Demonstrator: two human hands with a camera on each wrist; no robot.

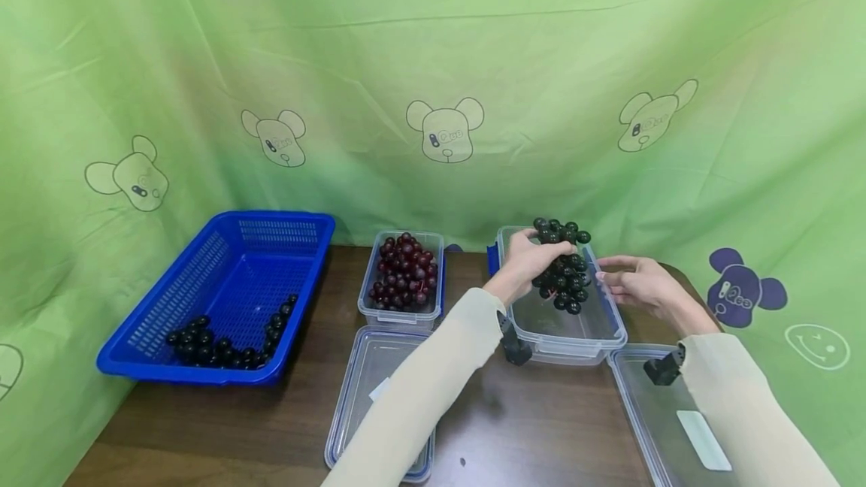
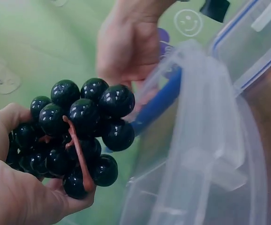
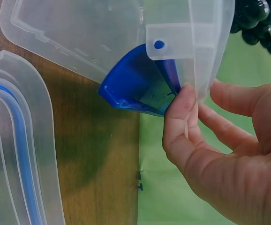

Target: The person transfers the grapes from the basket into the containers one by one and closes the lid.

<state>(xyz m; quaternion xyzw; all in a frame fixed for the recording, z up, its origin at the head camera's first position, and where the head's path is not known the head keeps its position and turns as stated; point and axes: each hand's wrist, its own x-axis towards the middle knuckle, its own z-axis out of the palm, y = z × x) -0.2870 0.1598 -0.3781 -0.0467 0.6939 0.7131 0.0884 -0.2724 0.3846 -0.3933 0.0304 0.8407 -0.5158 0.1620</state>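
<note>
My left hand (image 1: 524,261) grips a bunch of black grapes (image 1: 567,276) above the right-hand clear plastic container (image 1: 602,329). In the left wrist view the grapes (image 2: 84,112) look glossy, and a reddish-brown stem (image 2: 79,154) shows among them. At that container's right side, my right hand (image 1: 643,284) holds the rim. Up close, the right hand (image 3: 229,131) has the container's edge between thumb and fingers, beside a hanging blue handle (image 3: 135,84). More black grapes (image 1: 203,344) lie in the near part of the blue basket (image 1: 277,367).
A smaller clear container (image 1: 399,316) full of dark red grapes (image 1: 406,276) stands mid-table. In front of it lies a clear lid (image 1: 365,367), partly behind my left sleeve. Another lid (image 1: 649,404) lies at the right, under my right forearm. A green printed cloth (image 1: 446,43) hangs behind the wooden table (image 1: 284,427).
</note>
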